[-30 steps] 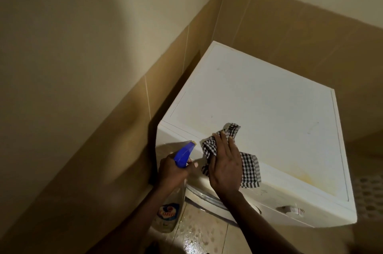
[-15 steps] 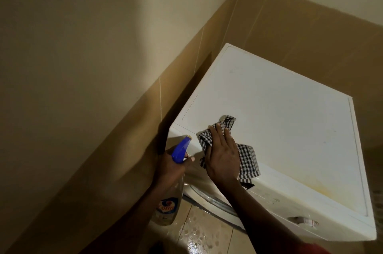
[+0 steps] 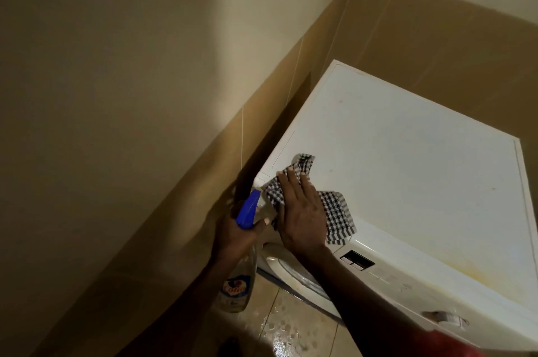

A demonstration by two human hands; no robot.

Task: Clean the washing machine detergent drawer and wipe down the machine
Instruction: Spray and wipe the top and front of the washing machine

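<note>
Since the earlier frames, the view has swung left, so the white washing machine (image 3: 407, 181) now sits further toward the right and lower part of the frame, and its display panel has come into sight; the right hand has slid the cloth a little nearer the machine's front left corner.

At far left and across the upper left of the frame, a cream wall (image 3: 131, 36) meets a band of tan tiles (image 3: 174, 196) that runs down into shadow. At lower centre, the left hand (image 3: 237, 230) is closed around the neck of a clear spray bottle (image 3: 238, 278) with a blue trigger head; the bottle hangs down in front of the machine's left front corner, its label facing the camera. Just to the right, almost touching it, the right hand (image 3: 301, 215) lies flat with fingers spread, pressing a black-and-white checked cloth (image 3: 334, 215) onto the machine's top at the front left corner. The cloth shows beyond the fingertips and to the right of the palm, draping slightly over the front edge.

Below the hands, the round door rim (image 3: 294, 272) and a wet tiled floor (image 3: 288, 330) show. Further right, on the front panel, sit a dark display (image 3: 357, 260) and, at lower right, a knob (image 3: 445, 318). Yellowish staining marks the top near its front right.
</note>
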